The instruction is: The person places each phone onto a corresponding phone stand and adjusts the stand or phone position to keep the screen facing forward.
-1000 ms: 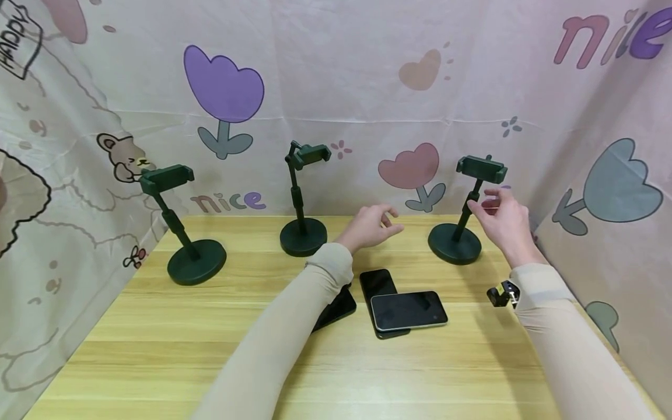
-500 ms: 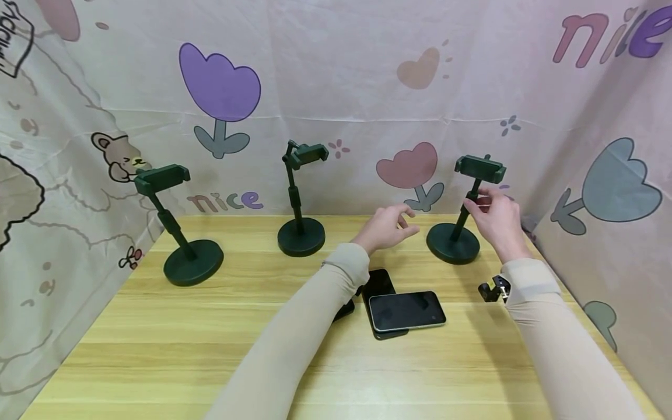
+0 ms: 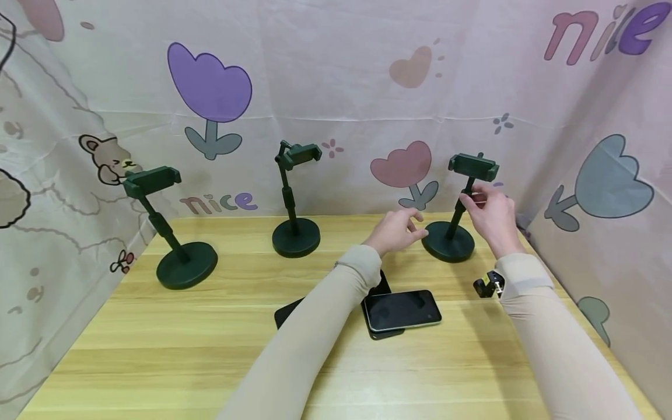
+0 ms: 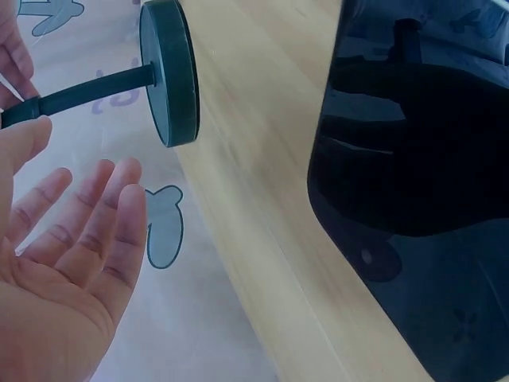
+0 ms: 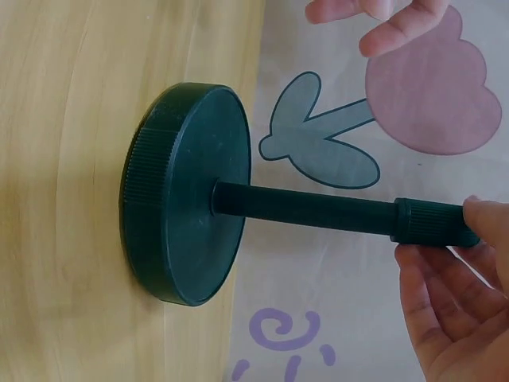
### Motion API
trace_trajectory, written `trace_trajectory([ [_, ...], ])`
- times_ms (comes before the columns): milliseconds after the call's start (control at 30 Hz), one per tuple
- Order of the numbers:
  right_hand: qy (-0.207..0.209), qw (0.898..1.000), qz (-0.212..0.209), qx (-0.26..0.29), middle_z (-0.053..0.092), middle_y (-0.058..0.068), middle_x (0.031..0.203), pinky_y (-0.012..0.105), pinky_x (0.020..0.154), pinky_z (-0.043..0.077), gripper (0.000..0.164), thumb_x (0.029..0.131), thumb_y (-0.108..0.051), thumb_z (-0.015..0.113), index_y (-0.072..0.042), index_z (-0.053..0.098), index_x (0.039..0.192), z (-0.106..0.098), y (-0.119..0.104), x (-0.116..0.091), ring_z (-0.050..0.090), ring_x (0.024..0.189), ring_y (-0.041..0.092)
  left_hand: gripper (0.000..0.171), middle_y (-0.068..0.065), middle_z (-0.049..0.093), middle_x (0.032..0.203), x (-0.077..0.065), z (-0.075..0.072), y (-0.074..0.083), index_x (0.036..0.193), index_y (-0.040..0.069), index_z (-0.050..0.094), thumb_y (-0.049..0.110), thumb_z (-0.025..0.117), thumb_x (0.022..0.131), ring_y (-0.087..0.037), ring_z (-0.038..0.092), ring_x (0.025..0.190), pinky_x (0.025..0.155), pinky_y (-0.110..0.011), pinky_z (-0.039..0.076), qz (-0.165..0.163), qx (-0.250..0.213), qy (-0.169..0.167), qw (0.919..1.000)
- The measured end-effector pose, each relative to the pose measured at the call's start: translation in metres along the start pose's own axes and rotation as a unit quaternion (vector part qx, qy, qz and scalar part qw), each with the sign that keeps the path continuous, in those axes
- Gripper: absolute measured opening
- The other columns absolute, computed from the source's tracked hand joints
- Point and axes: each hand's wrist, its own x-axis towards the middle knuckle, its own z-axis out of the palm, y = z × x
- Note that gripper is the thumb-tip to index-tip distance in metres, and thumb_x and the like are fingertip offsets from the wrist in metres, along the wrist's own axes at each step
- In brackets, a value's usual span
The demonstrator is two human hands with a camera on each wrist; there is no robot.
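A dark green phone stand (image 3: 448, 242) stands upright at the right of the table, its clamp head on top. My right hand (image 3: 492, 217) holds its pole; in the right wrist view thumb and fingers pinch the ribbed collar (image 5: 417, 222). To the left of that stand's base, my left hand (image 3: 396, 231) hovers with fingers loosely bent and nothing in them. The left wrist view shows that palm (image 4: 56, 306) bare, fingers spread. Below the hands, a silver-edged phone (image 3: 402, 311) lies across a black phone (image 3: 387, 335), which the left sleeve partly covers.
Two more green phone stands stand to the left, one at the back middle (image 3: 296, 238) and one at the far left (image 3: 186, 265). Another black phone (image 3: 286, 312) lies mostly hidden under the left forearm. A printed cloth (image 3: 325, 58) hangs behind the wooden table (image 3: 157, 350).
My left hand has moved right, closer to the right-hand stand. My right hand has come in to the pole and now grips it. The head view has shifted slightly right.
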Motion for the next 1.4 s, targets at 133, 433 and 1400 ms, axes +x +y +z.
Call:
trace_trajectory([
  [133,0.0,1.0,-0.005,-0.004,0.062,0.019,0.112,0.053,0.085,0.047,0.048,0.097,-0.044,0.051,-0.005,0.06,0.124,0.0,0.001,0.001,0.058,0.101,0.035,0.039,0.011,0.061,0.088,0.002,0.002,0.003,0.121,0.023,0.059,0.043,0.065,0.089,-0.005,0.057,0.074,0.068,-0.021,0.047,-0.009,-0.003,-0.001,1.0],
  [433,-0.007,1.0,-0.008,-0.017,0.064,0.018,0.111,0.053,0.083,0.049,0.045,0.097,-0.043,0.053,-0.008,0.062,0.122,0.0,-0.002,0.001,0.059,0.1,0.035,0.037,0.01,0.06,0.087,0.006,0.01,0.002,0.12,0.022,0.059,0.041,0.067,0.089,-0.006,0.058,0.07,0.062,-0.021,0.048,-0.021,-0.008,-0.001,0.9997],
  [1400,-0.034,0.994,-0.101,0.005,0.069,0.015,0.101,0.049,0.078,0.052,0.03,0.093,-0.032,0.063,-0.008,0.066,0.11,0.019,-0.033,-0.01,0.066,0.09,0.031,0.037,0.007,0.064,0.096,0.012,0.012,0.0,0.125,0.021,0.059,0.033,0.067,0.091,-0.006,0.058,0.086,0.074,-0.02,0.049,-0.024,-0.001,0.011,0.9996],
])
